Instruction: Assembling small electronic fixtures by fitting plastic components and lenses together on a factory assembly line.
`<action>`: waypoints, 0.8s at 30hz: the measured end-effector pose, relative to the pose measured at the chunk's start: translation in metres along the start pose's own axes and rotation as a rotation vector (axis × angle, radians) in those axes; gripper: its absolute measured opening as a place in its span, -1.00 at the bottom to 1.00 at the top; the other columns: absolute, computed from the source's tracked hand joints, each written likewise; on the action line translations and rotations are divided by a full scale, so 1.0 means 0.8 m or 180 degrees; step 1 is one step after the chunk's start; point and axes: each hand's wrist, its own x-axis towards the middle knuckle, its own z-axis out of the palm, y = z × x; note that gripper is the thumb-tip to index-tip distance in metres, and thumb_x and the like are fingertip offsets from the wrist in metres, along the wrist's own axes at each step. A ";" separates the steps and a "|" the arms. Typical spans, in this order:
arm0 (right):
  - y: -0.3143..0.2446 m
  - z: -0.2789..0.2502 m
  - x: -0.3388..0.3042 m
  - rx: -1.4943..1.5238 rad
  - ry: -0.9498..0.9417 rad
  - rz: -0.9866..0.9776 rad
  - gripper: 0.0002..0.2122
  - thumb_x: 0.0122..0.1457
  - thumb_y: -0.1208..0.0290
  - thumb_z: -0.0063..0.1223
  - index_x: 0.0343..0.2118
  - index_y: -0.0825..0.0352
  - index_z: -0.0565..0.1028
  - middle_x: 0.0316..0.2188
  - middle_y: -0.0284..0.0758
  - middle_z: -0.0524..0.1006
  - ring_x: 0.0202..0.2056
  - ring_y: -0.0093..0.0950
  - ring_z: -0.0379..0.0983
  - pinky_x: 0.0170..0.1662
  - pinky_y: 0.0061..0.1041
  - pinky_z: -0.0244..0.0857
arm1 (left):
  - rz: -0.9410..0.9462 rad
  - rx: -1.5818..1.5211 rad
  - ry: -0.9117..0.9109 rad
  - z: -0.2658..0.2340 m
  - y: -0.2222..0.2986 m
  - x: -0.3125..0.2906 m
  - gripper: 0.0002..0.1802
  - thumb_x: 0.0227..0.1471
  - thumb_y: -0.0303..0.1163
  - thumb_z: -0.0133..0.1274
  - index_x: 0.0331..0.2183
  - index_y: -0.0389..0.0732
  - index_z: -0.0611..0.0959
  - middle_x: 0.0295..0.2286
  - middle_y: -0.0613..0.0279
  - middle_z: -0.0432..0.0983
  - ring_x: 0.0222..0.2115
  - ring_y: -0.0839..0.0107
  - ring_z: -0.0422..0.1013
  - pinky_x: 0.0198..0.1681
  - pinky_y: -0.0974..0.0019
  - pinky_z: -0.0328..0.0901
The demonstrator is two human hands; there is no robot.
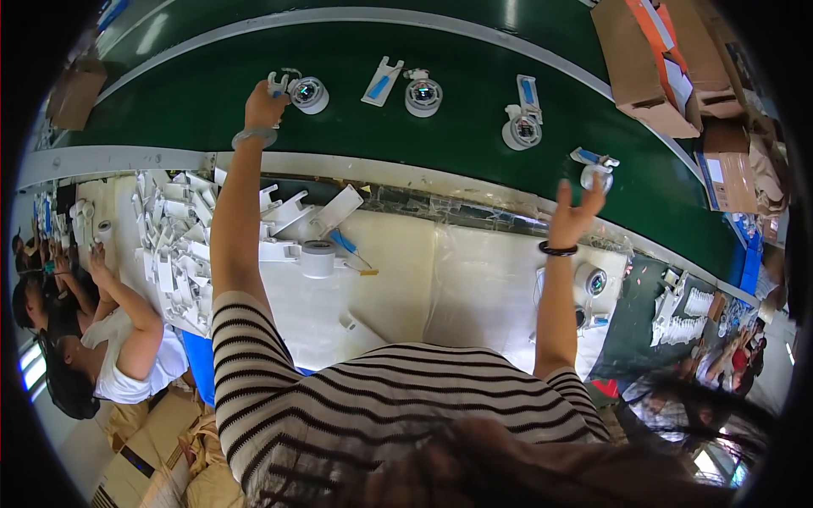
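Note:
Both my arms reach out over a green conveyor belt (364,135). My left hand (265,106) is closed on a small white plastic bracket (277,83), which sits beside a round white housing (308,96) with a circuit board showing in its open top. My right hand (579,213) is open with fingers spread. Its fingertips overlap another round white housing (599,174) with a white-and-blue piece (586,156) beside it; whether they touch it I cannot tell. Between my hands lie two similar round housings (423,96), (522,131), each beside a white plate with a blue strip.
A pile of white plastic parts (174,245) lies left on the pale worktable (389,296). Near it stands a white round housing (318,258). More housings (590,279) sit by my right forearm. Cardboard boxes (648,68) stand far right. A co-worker (127,347) works at left.

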 end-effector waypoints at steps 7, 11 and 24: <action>-0.149 0.029 -0.077 0.1806 -0.1913 0.0192 -0.61 0.08 0.59 0.05 0.02 0.32 0.32 -0.09 -0.24 0.44 -0.10 -0.47 0.40 -0.04 -0.49 0.28 | 0.0480 -0.2946 -0.1225 -0.057 0.099 -0.166 -0.67 -0.10 -0.57 -0.01 -0.19 -0.27 0.43 -0.53 0.23 0.45 -0.64 0.53 0.38 -0.59 0.43 0.32; -0.215 0.043 -0.077 0.1906 -0.2315 -0.0567 -0.40 0.01 0.52 0.14 0.15 0.29 0.19 0.06 -0.16 0.31 0.05 -0.29 0.27 0.10 -0.39 0.14 | 0.0605 -0.2737 -0.1974 -0.071 0.150 -0.268 -0.59 -0.13 -0.58 0.00 -0.14 -0.22 0.43 -0.43 0.24 0.43 -0.61 0.58 0.35 -0.54 0.49 0.28; -0.214 -0.052 -0.090 0.1837 -0.3374 -0.0950 -0.86 0.07 0.43 0.13 -0.31 0.33 0.55 -0.40 -0.22 0.54 -0.33 -0.27 0.46 -0.01 -0.34 0.25 | 0.1478 -0.1268 -0.2483 -0.078 0.174 -0.366 -0.68 0.04 -0.30 0.05 -0.18 -0.23 0.42 -0.45 0.04 0.44 -0.49 0.18 0.39 -0.41 0.27 0.26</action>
